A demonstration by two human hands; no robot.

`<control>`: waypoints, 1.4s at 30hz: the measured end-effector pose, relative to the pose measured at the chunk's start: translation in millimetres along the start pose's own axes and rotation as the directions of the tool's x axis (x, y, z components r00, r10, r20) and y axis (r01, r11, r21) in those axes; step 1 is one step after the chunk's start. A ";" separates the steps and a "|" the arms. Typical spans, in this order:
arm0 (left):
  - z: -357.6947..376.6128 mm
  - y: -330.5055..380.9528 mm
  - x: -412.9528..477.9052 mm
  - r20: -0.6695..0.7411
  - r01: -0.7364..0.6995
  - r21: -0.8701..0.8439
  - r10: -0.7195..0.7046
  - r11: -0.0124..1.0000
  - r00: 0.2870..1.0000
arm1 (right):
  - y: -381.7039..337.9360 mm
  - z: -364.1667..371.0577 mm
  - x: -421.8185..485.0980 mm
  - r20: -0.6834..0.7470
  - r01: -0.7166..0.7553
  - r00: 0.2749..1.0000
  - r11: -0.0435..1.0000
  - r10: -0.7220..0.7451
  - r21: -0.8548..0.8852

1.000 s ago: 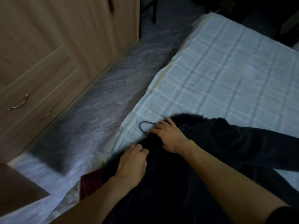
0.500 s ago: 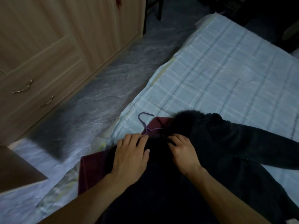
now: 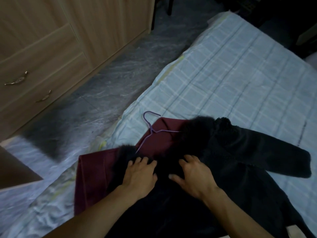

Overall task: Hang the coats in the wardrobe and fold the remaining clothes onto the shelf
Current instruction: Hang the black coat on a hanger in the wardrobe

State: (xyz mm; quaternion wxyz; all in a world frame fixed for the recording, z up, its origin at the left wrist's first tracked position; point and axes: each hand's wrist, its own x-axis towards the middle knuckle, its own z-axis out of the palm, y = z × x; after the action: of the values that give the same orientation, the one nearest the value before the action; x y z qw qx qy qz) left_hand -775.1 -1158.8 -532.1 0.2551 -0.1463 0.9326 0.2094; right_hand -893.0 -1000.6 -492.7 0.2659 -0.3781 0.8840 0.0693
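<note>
A black fuzzy coat (image 3: 240,152) with a fur collar lies spread on the bed, one sleeve stretched to the right. A thin purple wire hanger (image 3: 151,127) sits at its neck, hook pointing up-left, its lower ends hidden under the collar. Beneath the coat lies a maroon garment (image 3: 92,177). My left hand (image 3: 140,176) lies on the coat just below the collar, fingers bent into the fur. My right hand (image 3: 193,176) lies flat beside it, fingers spread on the coat.
The bed (image 3: 231,79) has a pale blue checked cover. A wooden wardrobe (image 3: 51,40) with two handled drawers stands at the left across a grey marbled floor (image 3: 106,79). A wooden corner (image 3: 15,170) juts in at the lower left.
The coat collar has been drawn back, baring more of the hanger and the maroon garment. Both hands have moved down from the hanger's neck onto the coat's body.
</note>
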 end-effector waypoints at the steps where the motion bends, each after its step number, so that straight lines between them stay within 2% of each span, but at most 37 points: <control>1: 0.7 0.7 0.1 0.004 0.001 0.006 -0.001 1.000 1.000 | -3.7 -9.6 7.7 -0.081 -0.006 0.997 0.999 0.009 0.031; 3: 0.5 1.5 0.5 0.004 0.004 0.009 -0.004 1.000 1.000 | -5.5 -24.2 30.6 -0.309 0.051 0.951 0.996 -0.025 0.076; 5: 0.5 0.1 2.0 -0.021 0.006 -0.007 -0.006 1.000 1.000 | -0.5 -32.2 58.3 -0.369 0.130 0.922 0.991 -0.120 0.004; 8: -0.9 -7.4 4.5 -0.106 0.062 -0.030 -0.064 0.998 0.992 | 15.0 -42.1 95.3 -0.135 0.183 0.971 0.976 -0.199 -0.118; 11: -5.5 -21.0 7.4 -0.192 0.205 -0.038 -0.208 0.978 0.959 | 30.1 -43.2 116.0 0.019 0.136 0.991 0.965 -0.135 -0.224; 14: -3.7 -36.6 12.1 -0.156 0.322 -0.091 -0.333 0.942 0.930 | 42.6 -35.2 127.7 0.073 0.118 0.992 0.962 -0.103 -0.246; 17: -0.6 -41.5 14.9 -0.076 0.366 -0.114 -0.376 0.923 0.924 | 47.6 -20.9 135.0 0.139 0.110 0.988 0.954 -0.074 -0.277; 25: 3.0 -42.0 26.7 0.008 0.293 -0.159 -0.296 0.943 0.955 | 50.2 -9.7 144.6 0.192 0.133 0.978 0.948 -0.079 -0.290; 28: 3.2 -42.8 26.2 0.027 0.297 -0.192 -0.298 0.935 0.954 | 52.2 -10.4 138.5 0.155 0.131 0.984 0.953 -0.090 -0.274; 32: 4.5 -39.1 16.1 -0.068 0.244 -0.223 -0.265 0.944 0.962 | 56.0 -17.7 122.0 0.092 0.126 0.990 0.958 -0.106 -0.256; 37: -0.5 -36.0 -1.5 -0.145 0.123 -0.218 -0.156 0.968 0.977 | 71.7 -38.9 85.6 0.129 0.185 0.979 0.960 -0.160 -0.213; 39: -2.8 -34.6 -7.8 -0.110 0.069 -0.225 -0.095 0.972 0.989 | 79.6 -45.8 70.9 0.174 0.210 0.968 0.960 -0.178 -0.183; 42: -1.6 -32.7 -17.4 0.013 0.048 -0.193 -0.046 0.980 0.999 | 91.1 -50.1 54.6 0.251 0.251 0.947 0.949 -0.200 -0.190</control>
State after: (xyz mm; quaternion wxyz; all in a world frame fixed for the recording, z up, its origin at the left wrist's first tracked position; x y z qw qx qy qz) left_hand -749.0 -1185.1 -531.9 0.2486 -0.1914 0.9030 0.2937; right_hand -1009.4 -987.1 -485.8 0.3284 -0.4940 0.7851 0.1784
